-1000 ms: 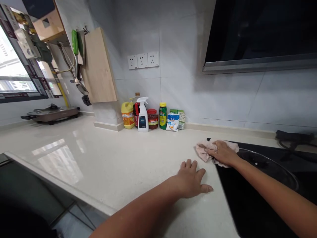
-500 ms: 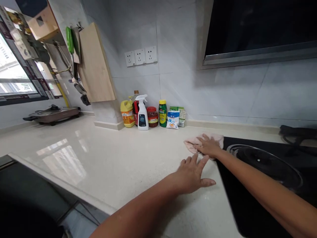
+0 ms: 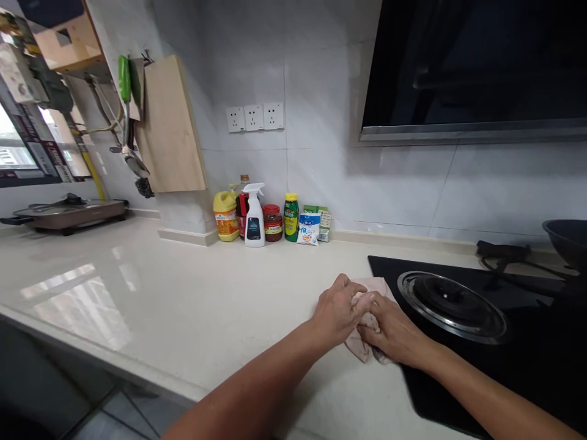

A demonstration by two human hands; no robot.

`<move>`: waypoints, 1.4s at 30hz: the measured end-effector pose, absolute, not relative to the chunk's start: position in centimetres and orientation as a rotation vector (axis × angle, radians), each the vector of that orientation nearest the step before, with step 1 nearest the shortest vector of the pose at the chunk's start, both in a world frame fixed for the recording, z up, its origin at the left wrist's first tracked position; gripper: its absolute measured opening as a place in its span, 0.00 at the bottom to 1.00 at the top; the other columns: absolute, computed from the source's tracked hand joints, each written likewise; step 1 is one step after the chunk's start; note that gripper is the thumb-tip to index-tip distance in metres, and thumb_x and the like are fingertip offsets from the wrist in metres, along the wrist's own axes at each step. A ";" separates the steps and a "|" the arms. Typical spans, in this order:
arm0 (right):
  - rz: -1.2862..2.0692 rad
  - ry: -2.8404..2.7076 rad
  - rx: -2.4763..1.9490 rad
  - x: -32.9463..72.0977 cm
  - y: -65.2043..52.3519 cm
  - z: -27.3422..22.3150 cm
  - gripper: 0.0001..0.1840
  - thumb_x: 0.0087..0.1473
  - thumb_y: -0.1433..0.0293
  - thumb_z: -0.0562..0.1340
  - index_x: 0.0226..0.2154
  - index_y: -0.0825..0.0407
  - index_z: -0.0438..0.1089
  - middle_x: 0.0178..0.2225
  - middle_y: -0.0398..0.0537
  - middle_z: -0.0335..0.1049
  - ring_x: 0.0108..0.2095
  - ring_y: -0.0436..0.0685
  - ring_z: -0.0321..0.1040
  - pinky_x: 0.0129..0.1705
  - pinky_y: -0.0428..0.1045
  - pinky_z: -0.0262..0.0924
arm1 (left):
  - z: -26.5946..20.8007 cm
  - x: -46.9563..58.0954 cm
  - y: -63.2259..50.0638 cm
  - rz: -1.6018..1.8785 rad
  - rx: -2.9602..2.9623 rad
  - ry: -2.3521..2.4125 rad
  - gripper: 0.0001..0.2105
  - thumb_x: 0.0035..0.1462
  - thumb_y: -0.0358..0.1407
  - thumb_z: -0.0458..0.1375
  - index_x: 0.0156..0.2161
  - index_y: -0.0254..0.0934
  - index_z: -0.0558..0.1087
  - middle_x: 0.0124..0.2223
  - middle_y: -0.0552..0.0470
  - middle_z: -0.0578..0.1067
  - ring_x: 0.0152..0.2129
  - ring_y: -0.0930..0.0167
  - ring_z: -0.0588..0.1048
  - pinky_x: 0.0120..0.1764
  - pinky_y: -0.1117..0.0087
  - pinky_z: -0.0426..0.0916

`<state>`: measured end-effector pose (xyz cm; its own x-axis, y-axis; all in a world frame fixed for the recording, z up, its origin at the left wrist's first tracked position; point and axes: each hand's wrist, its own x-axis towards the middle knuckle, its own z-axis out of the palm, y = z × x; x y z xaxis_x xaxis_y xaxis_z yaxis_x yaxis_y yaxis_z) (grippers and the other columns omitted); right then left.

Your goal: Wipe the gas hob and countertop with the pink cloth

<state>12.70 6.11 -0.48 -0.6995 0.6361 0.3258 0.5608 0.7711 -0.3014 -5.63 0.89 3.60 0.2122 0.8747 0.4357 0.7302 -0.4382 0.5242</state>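
A pale pink cloth (image 3: 361, 347) lies bunched on the white countertop (image 3: 220, 305), against the left edge of the black cooktop (image 3: 426, 379). My right hand (image 3: 395, 330) grips it from the right, fingers curled into its folds. From the left, my left hand (image 3: 338, 308) is closed on the same cloth, its fingertips meeting those of the right hand. Part of the cloth is hidden beneath both hands.
Along the wall stand a yellow jug (image 3: 226, 217), a white spray bottle (image 3: 255, 217), a red-lidded jar (image 3: 272, 225), a green bottle (image 3: 291, 218) and a salt packet (image 3: 309, 230). A round burner (image 3: 452, 305) and a dark pan (image 3: 571, 241) are at right; an electric griddle (image 3: 68, 212) sits far left.
My right hand has drawn the cloth nearer to me along the cooktop's edge. My left hand, spread and apart from it before, has closed on the cloth. The view has shifted slightly right.
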 end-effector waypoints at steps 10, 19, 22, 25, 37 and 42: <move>0.010 -2.337 -1.405 16.1 10.4 -0.5 0.23 0.53 0.68 0.56 0.52 0.50 0.65 0.61 0.57 0.57 0.57 0.67 0.60 0.51 0.61 0.59 | 2.1 -5.8 1.5 0.458 2.417 1.616 0.34 0.64 0.56 0.50 0.69 0.44 0.53 0.58 0.41 0.66 0.55 0.54 0.65 0.57 0.52 0.61; 0.325 -2.660 -1.139 18.5 7.4 3.7 0.11 0.53 0.60 0.61 0.35 0.49 0.67 0.42 0.50 0.65 0.45 0.61 0.61 0.49 0.56 0.59 | 1.7 -5.9 1.4 0.161 2.377 1.506 0.47 0.58 0.66 0.48 0.73 0.41 0.41 0.73 0.35 0.46 0.69 0.47 0.41 0.64 0.40 0.40; 0.434 -2.752 -1.012 18.1 5.9 4.6 0.15 0.50 0.58 0.64 0.37 0.48 0.67 0.43 0.49 0.63 0.45 0.61 0.60 0.48 0.56 0.60 | 1.8 -5.9 1.3 0.082 2.349 1.480 0.52 0.53 0.69 0.52 0.73 0.42 0.41 0.74 0.35 0.38 0.69 0.45 0.34 0.64 0.37 0.36; 0.471 -2.847 -0.935 17.7 5.0 4.8 0.19 0.46 0.58 0.67 0.41 0.47 0.69 0.46 0.49 0.63 0.50 0.63 0.59 0.51 0.58 0.59 | 2.3 -5.9 1.2 -0.011 2.343 1.459 0.54 0.50 0.69 0.56 0.73 0.43 0.43 0.74 0.35 0.34 0.69 0.45 0.30 0.64 0.38 0.33; 0.409 -2.622 -1.430 22.0 9.2 4.8 0.29 0.43 0.55 0.67 0.47 0.51 0.73 0.48 0.55 0.62 0.50 0.67 0.63 0.52 0.59 0.61 | 4.2 -6.0 0.4 -0.104 2.272 1.431 0.54 0.47 0.70 0.56 0.72 0.48 0.43 0.74 0.40 0.28 0.68 0.48 0.25 0.65 0.39 0.33; 0.470 -2.802 -1.209 21.7 7.9 5.5 0.30 0.42 0.56 0.68 0.48 0.48 0.72 0.46 0.52 0.64 0.48 0.67 0.63 0.51 0.59 0.61 | 3.9 -6.1 0.7 -0.108 2.306 1.425 0.55 0.48 0.70 0.55 0.73 0.45 0.42 0.73 0.38 0.29 0.68 0.48 0.26 0.65 0.39 0.32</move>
<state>21.72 7.91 5.54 -0.6924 0.7180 -0.0704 0.7017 0.6475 -0.2973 -6.13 0.65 3.86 0.4704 0.8359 -0.2828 0.8690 -0.3830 0.3133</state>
